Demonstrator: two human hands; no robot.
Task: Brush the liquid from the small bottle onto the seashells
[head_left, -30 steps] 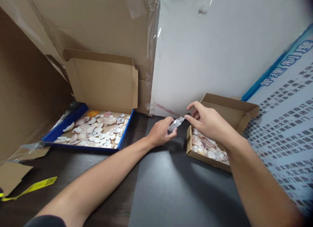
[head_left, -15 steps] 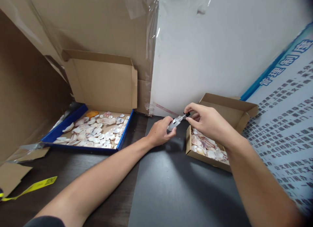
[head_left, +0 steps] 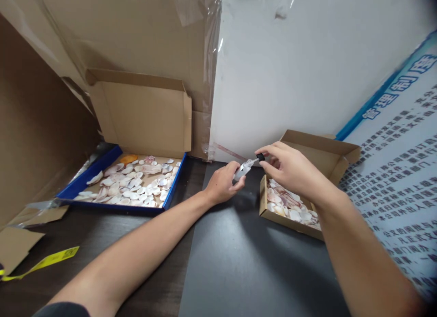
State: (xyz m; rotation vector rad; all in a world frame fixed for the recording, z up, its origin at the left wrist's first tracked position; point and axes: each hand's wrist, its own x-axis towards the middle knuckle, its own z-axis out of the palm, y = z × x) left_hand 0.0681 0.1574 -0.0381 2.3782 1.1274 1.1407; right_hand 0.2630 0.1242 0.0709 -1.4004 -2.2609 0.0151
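Observation:
Tilted toward the right, a small clear bottle [head_left: 242, 171] is gripped between the thumb and fingers of my left hand [head_left: 223, 183]. My right hand [head_left: 285, 164] pinches a black brush cap [head_left: 261, 158], whose thin stem reaches into the mouth of the bottle. Below my right hand stands an open cardboard box [head_left: 290, 225] of seashells [head_left: 288, 204], partly hidden by my forearm. Off to the left, more seashells [head_left: 136, 180] lie in a blue-edged box [head_left: 176, 183] with its lid raised.
A grey mat [head_left: 246, 271] covers the right part of the dark table [head_left: 150, 262]. A yellow strip [head_left: 51, 260] and cardboard pieces [head_left: 20, 246] lie at the left. Plastic-covered cardboard and a white panel [head_left: 273, 71] rise behind; a printed sign [head_left: 406, 162] stands at the right.
My right hand has shifted very slightly left and the black cap has turned a little. The stem stays at the bottle's mouth. My left hand and the bottle have hardly moved.

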